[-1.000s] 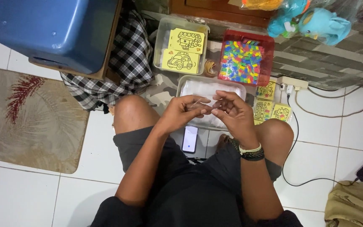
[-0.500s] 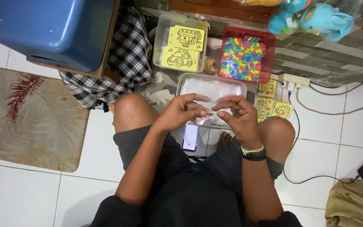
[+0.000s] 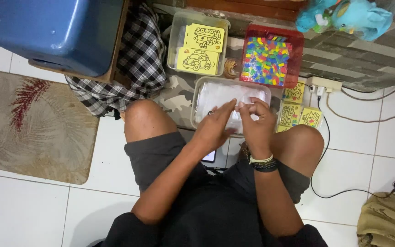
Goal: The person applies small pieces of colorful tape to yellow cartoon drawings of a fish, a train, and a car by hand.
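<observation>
Both hands meet over a clear plastic tub (image 3: 202, 98) on the floor between the knees, filled with clear plastic sleeves (image 3: 220, 93). The left hand (image 3: 213, 128) lies flat, fingers stretched out across the sleeves; the right hand (image 3: 254, 119) has its grip pinched on the edge of a sleeve. Behind it, a second clear tub (image 3: 174, 34) holds yellow picture cards (image 3: 201, 48) showing a car and a robot. A red tub (image 3: 296, 64) holds many-coloured small packets (image 3: 266, 61). More yellow cards (image 3: 298, 114) lie on the floor beside the right knee.

Our knees (image 3: 145, 116) flank the clear tray (image 3: 202, 98); bins crowd just beyond it, while white floor tiles (image 3: 33, 210) at left lie open
</observation>
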